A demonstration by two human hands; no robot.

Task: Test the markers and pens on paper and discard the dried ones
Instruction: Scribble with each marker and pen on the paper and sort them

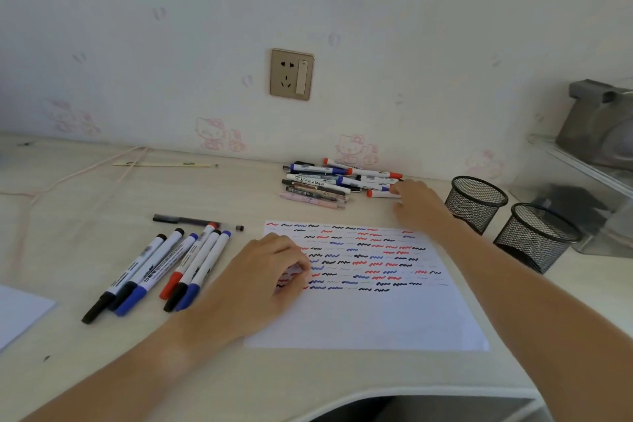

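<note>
1. The right hand (416, 202) reaches to the near end of the pile (337, 183) by the wall, fingers at a red-capped marker (382, 193); whether they already grasp it, I cannot tell.
2. The left hand (274, 271), loosely curled and holding nothing, rests on the paper (394, 315), probably to pin it flat.
3. The thin white sheet carries rows of red, blue and black squiggles.
4. Six smooth plastic markers (164, 271) lie side by side to its left, likely already sorted.
5. Two black mesh cups (476, 202) stand right, apparently empty.
</note>
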